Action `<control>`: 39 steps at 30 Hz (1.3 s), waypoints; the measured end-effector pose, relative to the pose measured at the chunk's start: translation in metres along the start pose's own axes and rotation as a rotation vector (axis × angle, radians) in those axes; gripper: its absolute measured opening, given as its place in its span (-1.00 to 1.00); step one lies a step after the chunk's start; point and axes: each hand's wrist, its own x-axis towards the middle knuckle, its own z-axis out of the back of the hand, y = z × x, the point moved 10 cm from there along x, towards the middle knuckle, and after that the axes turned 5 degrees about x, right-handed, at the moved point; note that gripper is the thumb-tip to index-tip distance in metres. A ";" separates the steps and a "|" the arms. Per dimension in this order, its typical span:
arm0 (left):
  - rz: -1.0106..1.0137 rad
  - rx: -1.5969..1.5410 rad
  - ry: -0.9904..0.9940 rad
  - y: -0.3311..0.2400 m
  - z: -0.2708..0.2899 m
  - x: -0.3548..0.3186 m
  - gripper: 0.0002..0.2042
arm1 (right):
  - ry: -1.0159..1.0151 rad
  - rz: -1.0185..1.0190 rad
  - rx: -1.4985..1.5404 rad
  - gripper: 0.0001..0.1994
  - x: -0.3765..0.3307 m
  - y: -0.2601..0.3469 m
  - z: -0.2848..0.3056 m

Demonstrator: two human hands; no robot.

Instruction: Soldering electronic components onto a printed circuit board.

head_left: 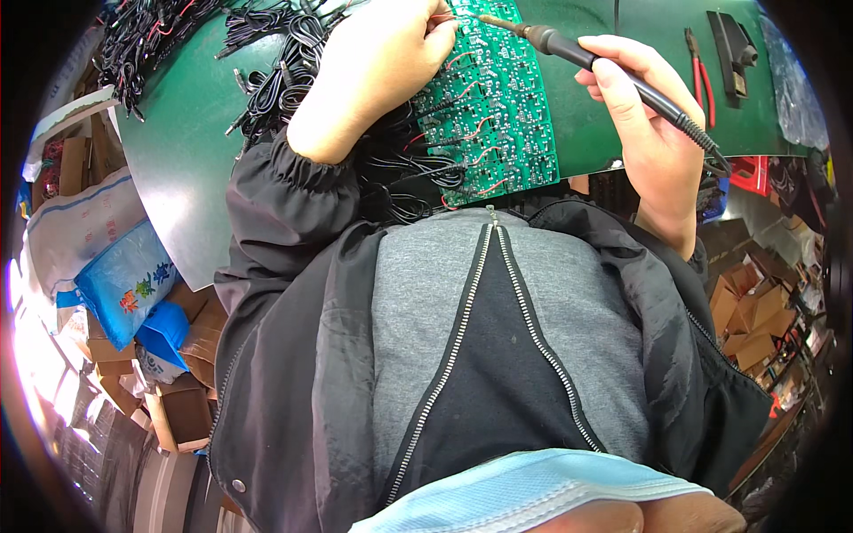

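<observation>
A green circuit board panel [524, 133], crowded with small parts, lies on the table in front of me. Black cables [409, 173] with red wire ends run onto its left side. My right hand [653, 124] grips a soldering iron [573, 51] by its black handle. The iron's brown tip points left and reaches the panel's far end, close to my left fingers. There my left hand [378, 62] is closed in a pinch on a thin red wire [451, 15]. Its fingertips are partly hidden, and I cannot tell whether the iron touches the wire.
Red-handled pliers [699, 80] and a black holder-like piece [735, 53] lie to the right on the green table [169, 169], beside a clear plastic bag [798, 98]. More black cables [147, 53] are heaped at the far left. Cardboard boxes [755, 306] stand below the table.
</observation>
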 end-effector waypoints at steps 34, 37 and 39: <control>0.011 0.047 0.030 0.004 -0.005 -0.003 -0.83 | 0.010 0.040 -0.009 -0.78 -0.004 -0.001 -0.003; 0.017 0.047 0.055 0.004 -0.006 -0.003 -0.83 | 0.003 0.056 -0.005 -0.78 -0.006 0.003 -0.001; 0.037 0.038 0.074 0.006 -0.007 -0.003 -0.83 | -0.010 0.059 -0.029 -0.79 -0.007 0.005 0.002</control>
